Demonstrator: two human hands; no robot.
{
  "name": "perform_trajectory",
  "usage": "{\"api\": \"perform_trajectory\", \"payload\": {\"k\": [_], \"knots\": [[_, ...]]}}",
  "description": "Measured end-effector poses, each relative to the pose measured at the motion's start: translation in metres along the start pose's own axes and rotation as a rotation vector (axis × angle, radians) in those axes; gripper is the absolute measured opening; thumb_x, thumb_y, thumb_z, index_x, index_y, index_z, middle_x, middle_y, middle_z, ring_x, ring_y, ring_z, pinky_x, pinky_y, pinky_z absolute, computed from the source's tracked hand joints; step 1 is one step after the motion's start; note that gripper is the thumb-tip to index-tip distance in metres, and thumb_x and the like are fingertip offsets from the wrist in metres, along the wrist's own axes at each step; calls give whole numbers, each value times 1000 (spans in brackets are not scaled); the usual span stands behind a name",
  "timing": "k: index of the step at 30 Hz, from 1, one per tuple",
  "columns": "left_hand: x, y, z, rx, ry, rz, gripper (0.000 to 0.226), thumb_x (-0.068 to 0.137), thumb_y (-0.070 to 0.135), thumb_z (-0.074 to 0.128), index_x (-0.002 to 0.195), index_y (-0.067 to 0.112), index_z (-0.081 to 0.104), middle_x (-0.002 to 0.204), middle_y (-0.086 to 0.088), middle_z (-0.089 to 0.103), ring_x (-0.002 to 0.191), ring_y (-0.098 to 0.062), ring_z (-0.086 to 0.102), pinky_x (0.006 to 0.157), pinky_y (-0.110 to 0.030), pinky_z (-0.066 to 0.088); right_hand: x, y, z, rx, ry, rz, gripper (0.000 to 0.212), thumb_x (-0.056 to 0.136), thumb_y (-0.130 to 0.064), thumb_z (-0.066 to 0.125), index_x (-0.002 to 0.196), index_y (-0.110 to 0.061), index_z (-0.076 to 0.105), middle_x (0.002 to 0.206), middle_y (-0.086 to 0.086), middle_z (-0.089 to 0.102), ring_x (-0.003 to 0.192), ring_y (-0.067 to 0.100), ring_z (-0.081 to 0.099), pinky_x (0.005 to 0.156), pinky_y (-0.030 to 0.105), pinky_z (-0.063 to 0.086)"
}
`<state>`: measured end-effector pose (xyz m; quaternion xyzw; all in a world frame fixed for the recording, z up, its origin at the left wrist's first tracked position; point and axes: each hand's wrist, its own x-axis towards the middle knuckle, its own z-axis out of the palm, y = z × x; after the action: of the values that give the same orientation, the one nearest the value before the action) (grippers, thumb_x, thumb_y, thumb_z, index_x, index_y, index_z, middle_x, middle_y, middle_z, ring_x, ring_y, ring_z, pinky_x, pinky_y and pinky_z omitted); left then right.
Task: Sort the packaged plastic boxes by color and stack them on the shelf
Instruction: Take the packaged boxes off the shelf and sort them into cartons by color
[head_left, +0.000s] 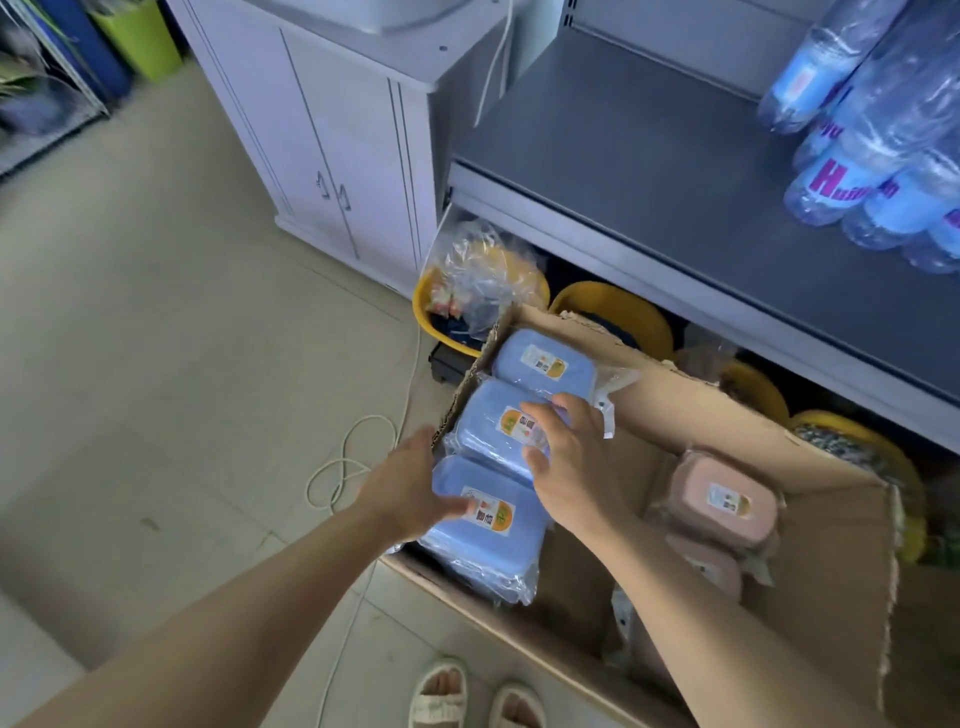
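Three blue packaged boxes lie in a row in the left side of an open cardboard carton (737, 410). My left hand (410, 483) grips the nearest blue box (488, 545) at its left edge, thumb on top. My right hand (566, 462) grips the middle blue box (493, 431) from the right, fingers over its label. The far blue box (540, 358) lies untouched. Two pink packaged boxes, the upper one (722, 504) and the lower one (711, 566), sit in the carton's right side. The grey shelf (675, 171) stands above.
Wrapped water bottles (878, 130) occupy the shelf's right end. Yellow basins (613, 312) and a plastic bag (483, 270) sit under the shelf behind the carton. A white cabinet (337, 140) stands at the left, a white cable (353, 457) lies on the tiled floor, and my sandalled feet (478, 696) are below.
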<state>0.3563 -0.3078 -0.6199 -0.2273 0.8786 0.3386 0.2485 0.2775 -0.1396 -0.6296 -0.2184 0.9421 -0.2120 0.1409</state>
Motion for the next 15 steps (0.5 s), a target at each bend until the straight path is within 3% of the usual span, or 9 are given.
{"api": "perform_trajectory", "payload": {"k": [5,8,10,12,15], "knots": [[-1,-3,2,-25,47,11,83,74,40,77,139,19,30,129,-2,54,110,-21,53,80,-24,35,-3,4,4,-118,-14,-63,48,90,-19,62,135,-23,49,136,6,43,126,27,39,85,38,49],[-2,-5,2,-24,57,22,73,74,41,77,131,19,37,120,0,57,97,-16,50,74,-24,34,0,1,5,-214,-10,-103,48,89,-20,63,134,-19,49,135,12,46,124,34,44,90,44,46],[-2,-5,1,-30,54,15,73,75,42,76,132,19,36,123,0,56,104,-18,53,77,-26,36,1,1,0,-263,-84,-100,52,94,-27,54,143,-21,36,146,12,35,134,33,32,103,44,35],[-5,-3,-1,-18,66,3,78,78,43,73,138,16,32,132,-4,52,117,-23,50,89,-30,41,-1,3,-10,-271,-161,-67,59,97,-36,46,149,-25,20,154,9,18,142,29,15,113,42,24],[-15,12,-15,41,83,1,83,85,47,62,147,11,20,147,-10,36,133,-27,36,106,-37,32,-11,-2,-41,-207,-175,11,68,96,-45,45,151,-25,12,158,7,5,145,27,4,118,39,14]]}}
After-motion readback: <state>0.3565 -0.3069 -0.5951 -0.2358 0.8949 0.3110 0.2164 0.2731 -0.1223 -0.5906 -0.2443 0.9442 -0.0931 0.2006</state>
